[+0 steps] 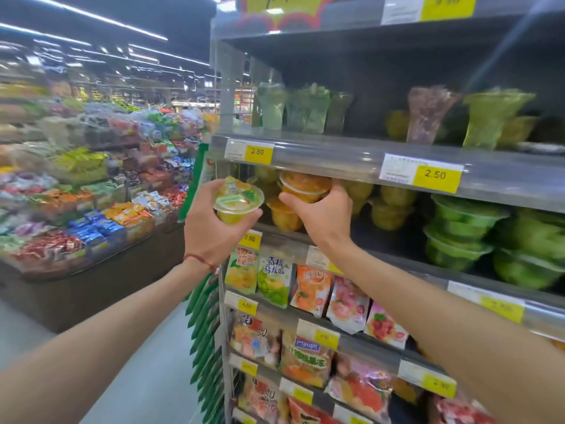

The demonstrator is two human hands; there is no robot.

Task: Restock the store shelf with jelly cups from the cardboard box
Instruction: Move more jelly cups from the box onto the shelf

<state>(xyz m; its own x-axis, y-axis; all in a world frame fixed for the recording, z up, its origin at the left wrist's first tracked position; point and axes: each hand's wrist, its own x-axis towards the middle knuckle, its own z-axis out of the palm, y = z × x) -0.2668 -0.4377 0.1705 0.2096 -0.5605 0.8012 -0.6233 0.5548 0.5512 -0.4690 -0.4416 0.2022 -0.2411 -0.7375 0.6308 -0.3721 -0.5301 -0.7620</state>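
My left hand (211, 228) grips a yellow jelly cup (238, 205) with a clear lid, held just in front of the shelf's left end. My right hand (324, 212) is closed around an orange jelly cup (302, 185) at the shelf's front edge, on top of another orange cup (282, 214). Behind them stand yellow jelly cups (388, 206), and stacked green jelly cups (464, 234) fill the right side of the same shelf. The cardboard box is out of view.
A shelf rail with yellow 2.50 price tags (437, 175) runs just above my hands. Tall cups (428, 114) stand on the shelf above, jelly pouches (308, 289) hang below. A bin display of bagged snacks (91, 194) lines the aisle at left.
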